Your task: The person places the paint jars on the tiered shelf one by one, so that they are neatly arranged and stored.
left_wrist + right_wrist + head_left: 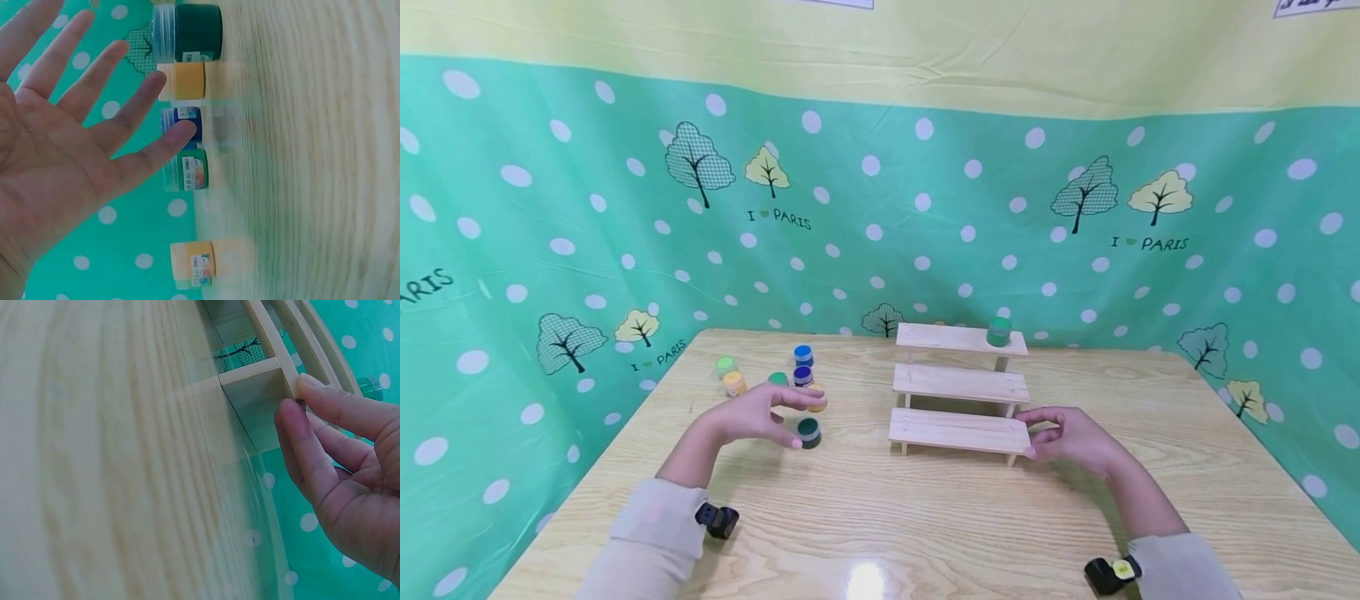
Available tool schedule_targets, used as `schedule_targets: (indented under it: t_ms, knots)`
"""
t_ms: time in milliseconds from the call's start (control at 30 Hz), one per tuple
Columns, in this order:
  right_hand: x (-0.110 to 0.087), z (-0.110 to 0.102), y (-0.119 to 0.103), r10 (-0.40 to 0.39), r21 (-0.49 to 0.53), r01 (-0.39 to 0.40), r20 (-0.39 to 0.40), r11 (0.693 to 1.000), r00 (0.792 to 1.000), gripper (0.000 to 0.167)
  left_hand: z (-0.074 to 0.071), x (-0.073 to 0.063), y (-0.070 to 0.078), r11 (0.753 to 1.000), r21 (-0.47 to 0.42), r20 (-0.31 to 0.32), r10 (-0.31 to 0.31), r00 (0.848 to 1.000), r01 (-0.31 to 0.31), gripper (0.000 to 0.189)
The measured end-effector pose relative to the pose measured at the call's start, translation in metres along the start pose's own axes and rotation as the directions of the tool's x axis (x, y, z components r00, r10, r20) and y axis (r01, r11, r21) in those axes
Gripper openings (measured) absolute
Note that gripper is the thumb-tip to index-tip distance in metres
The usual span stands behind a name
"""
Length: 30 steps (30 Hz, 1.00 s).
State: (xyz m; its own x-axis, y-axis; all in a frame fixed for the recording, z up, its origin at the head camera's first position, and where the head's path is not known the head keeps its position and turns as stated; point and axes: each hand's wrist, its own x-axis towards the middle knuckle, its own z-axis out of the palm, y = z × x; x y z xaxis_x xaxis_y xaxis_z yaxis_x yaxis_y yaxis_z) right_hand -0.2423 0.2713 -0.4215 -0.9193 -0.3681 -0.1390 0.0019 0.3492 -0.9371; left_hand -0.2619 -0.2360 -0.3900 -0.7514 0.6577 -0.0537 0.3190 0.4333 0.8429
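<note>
My left hand (751, 417) hovers over the left part of the table, thumb and fingers spread apart. Just beyond its thumb stands a small dark green paint jar (808, 434) with a clear lid; in the left wrist view this jar (199, 32) is apart from the extended fingers. With thumb above and fingers below, my right hand (1071, 437) pinches the right end of the lowest board of a three-step wooden shelf (958, 429). The right wrist view shows that grip on the board (289, 375) up close. A green paint jar (998, 332) sits on the top step, toward its right end.
Behind the left hand stand several more paint jars: light green (726, 367), yellow (733, 384), blue (803, 356), dark blue (802, 376), green (778, 378), and an orange one (817, 402) partly behind the fingers. A polka-dot curtain (917, 225) hangs behind the wooden table (865, 508).
</note>
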Motion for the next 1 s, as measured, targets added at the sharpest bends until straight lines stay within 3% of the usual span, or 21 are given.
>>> schedule_targets:
  t_ms: [367, 533, 1000]
  knots:
    - [-0.001, 0.000, 0.000, 0.000, 0.009, 0.000, 0.003, 1.000, 1.000, 0.062, -0.007, 0.007, -0.013, 0.999, -0.033, 0.063, -0.041, 0.997, 0.044, 0.068]
    - [0.000, -0.001, 0.001, -0.008, 0.019, 0.008, 0.011, 1.000, 1.000, 0.061, -0.009, 0.012, -0.016, 0.998, 0.003, 0.085, -0.059, 0.995, 0.059, 0.067]
    - [0.001, -0.003, 0.003, -0.015, 0.040, 0.014, 0.023, 0.999, 1.000, 0.063, -0.010, 0.023, -0.028, 0.997, 0.037, 0.094, -0.068, 0.993, 0.065, 0.049]
